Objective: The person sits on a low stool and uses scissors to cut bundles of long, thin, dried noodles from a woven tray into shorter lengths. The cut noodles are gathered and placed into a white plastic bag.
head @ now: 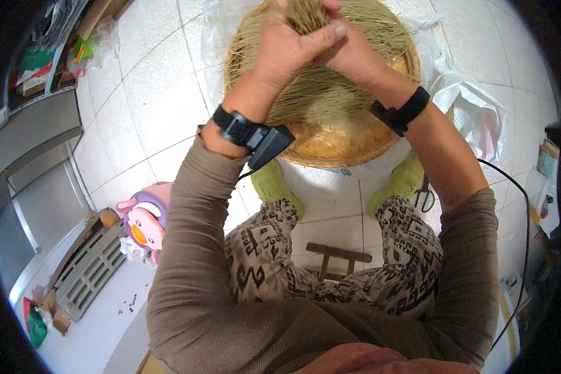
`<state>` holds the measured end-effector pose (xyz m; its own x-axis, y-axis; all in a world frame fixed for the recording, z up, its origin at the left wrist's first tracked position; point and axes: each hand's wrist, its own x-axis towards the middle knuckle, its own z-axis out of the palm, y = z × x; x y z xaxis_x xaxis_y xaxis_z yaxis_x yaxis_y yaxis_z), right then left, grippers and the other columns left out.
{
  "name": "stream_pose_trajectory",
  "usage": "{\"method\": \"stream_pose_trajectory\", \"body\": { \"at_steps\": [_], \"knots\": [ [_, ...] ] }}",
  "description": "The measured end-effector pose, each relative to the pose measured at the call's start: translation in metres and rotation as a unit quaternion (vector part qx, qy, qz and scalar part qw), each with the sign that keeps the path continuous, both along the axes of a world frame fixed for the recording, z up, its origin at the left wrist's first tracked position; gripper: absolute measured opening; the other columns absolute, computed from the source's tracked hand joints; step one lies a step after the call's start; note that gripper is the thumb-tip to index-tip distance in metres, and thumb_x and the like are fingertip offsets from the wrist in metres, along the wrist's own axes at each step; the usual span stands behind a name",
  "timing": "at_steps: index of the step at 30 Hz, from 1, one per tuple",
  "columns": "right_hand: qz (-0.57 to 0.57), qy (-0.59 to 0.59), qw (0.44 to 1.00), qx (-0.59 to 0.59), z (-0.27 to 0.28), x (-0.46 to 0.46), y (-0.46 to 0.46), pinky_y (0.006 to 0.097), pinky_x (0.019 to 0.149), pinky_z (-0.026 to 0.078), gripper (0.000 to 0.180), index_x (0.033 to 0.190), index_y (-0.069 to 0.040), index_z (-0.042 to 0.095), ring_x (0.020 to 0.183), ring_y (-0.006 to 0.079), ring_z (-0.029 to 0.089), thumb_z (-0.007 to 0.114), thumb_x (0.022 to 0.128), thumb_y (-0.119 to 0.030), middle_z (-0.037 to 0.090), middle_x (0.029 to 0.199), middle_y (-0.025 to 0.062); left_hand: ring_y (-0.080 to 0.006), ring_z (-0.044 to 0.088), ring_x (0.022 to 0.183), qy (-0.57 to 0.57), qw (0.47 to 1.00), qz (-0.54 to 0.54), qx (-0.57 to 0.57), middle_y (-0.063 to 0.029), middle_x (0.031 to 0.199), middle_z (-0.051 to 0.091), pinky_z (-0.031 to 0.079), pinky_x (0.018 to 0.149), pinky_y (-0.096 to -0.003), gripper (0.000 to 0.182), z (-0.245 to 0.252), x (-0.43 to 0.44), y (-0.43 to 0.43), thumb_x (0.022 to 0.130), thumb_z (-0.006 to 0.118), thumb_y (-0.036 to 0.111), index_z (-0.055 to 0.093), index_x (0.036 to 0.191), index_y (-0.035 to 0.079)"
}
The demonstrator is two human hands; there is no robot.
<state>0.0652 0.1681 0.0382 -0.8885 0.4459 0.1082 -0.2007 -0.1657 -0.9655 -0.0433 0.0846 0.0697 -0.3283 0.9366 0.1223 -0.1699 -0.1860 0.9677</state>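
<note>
Both hands are raised near the top edge, clasped around a bundle of thin dry plant stalks (307, 15). My left hand (285, 51) grips it from the left, its thumb reaching across to the right. My right hand (353, 53) closes on the same bundle from the other side, and some of its fingers are hidden. Below them a round woven basket tray (327, 145) sits on the floor between my feet. A thick layer of loose stalks (304, 96) covers much of it, with the tray's golden bottom showing at the near side.
A white plastic bag (472, 112) lies right of the tray. Scissors (424, 196) rest by my right foot. A pink and purple toy (145, 224) stands left, near a grey slotted plastic crate (91, 269). A black cable (526, 224) runs down the right. A wooden stool (339, 252) shows between my legs.
</note>
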Motion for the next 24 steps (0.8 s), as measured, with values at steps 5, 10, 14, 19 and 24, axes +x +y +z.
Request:
{"method": "stream_pose_trajectory", "body": {
  "at_steps": [5,10,14,19,24],
  "knots": [
    [-0.113,-0.003,0.985,0.129,-0.056,-0.006,-0.012,0.0295,0.096,0.044,0.051,0.126,-0.006,0.044,0.109,0.0143,0.055,0.066,0.080,-0.005,0.057,0.119,0.0056,-0.0142,0.056,0.095,0.005,0.999,0.044,-0.027,-0.0051,0.105,0.057,0.047,0.085,-0.0270,0.064,-0.045,0.015,-0.001,0.083,0.067,0.006,0.032,0.136,0.003],
    [-0.065,0.068,0.990,-0.103,-0.088,-0.010,-0.015,0.0321,0.102,0.040,0.034,0.127,-0.006,0.042,0.114,0.0169,0.053,0.047,0.094,-0.006,0.052,0.126,0.0058,-0.0172,0.053,0.112,0.050,0.998,0.040,-0.022,-0.0098,0.119,0.054,0.046,0.096,-0.0314,0.078,-0.063,0.010,0.000,0.073,0.077,0.002,0.032,0.136,0.005],
    [0.029,0.183,0.924,-0.334,-0.091,-0.026,-0.015,0.0319,0.102,0.039,0.038,0.130,-0.007,0.041,0.118,0.0168,0.049,0.049,0.093,-0.004,0.051,0.127,0.0070,-0.0152,0.054,0.108,0.066,0.997,0.045,-0.014,-0.0070,0.113,0.056,0.046,0.095,-0.0300,0.072,-0.067,0.009,-0.004,0.074,0.076,0.001,0.035,0.133,0.005],
    [-0.123,0.056,0.990,0.036,-0.088,-0.018,-0.023,0.0312,0.101,0.039,0.052,0.133,-0.005,0.038,0.118,0.0178,0.049,0.058,0.086,-0.001,0.051,0.127,0.0099,-0.0129,0.057,0.088,0.189,0.974,0.127,-0.014,-0.0065,0.098,0.058,0.050,0.079,-0.0295,0.043,-0.080,0.005,0.006,0.080,0.066,0.007,0.046,0.118,0.006],
    [-0.183,-0.099,0.965,0.157,-0.091,-0.016,-0.018,0.0335,0.099,0.041,0.083,0.136,-0.001,0.033,0.118,0.0247,0.051,0.078,0.066,-0.011,0.052,0.125,0.0185,-0.0131,0.055,0.086,0.082,0.988,0.117,-0.054,-0.0035,0.096,0.056,0.048,0.078,-0.0274,0.041,-0.083,-0.006,0.009,0.087,0.060,0.005,0.042,0.124,0.004]
  ]
}}
